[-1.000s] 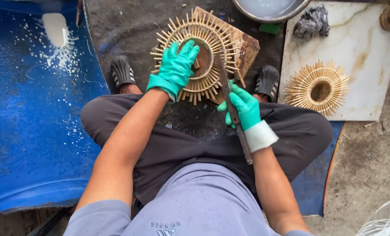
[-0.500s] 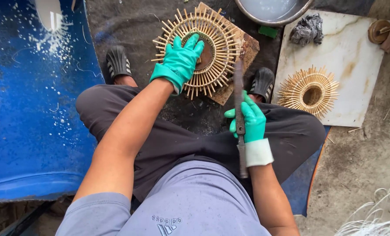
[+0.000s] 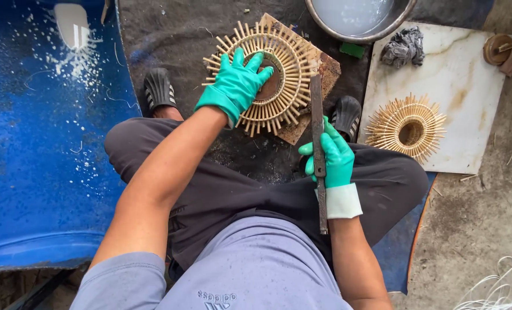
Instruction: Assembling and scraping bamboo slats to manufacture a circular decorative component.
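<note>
Sunburst bamboo ring (image 3: 287, 69) under flat, spread left hand (image 3: 237, 83); right hand (image 3: 331, 158) gripping long metal blade (image 3: 318, 132)

Sunburst frame (image 3: 284, 69): pale matt bamboo sticks. Blade (image 3: 318, 143): dull rusty metal. Gloves: smooth teal rubber. Board (image 3: 325, 74): rough wood. Slab (image 3: 468, 74): glossy stained marble.

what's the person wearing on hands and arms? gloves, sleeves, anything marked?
Both hands wear teal-green rubber gloves: left hand, right hand. The right glove ends in a white turned-back cuff at the wrist; no such white band shows on the left. Forearms are bare. Short grey-blue shirt sleeves cover the upper arms. No watch, straps or markings show on the gloves.
</note>
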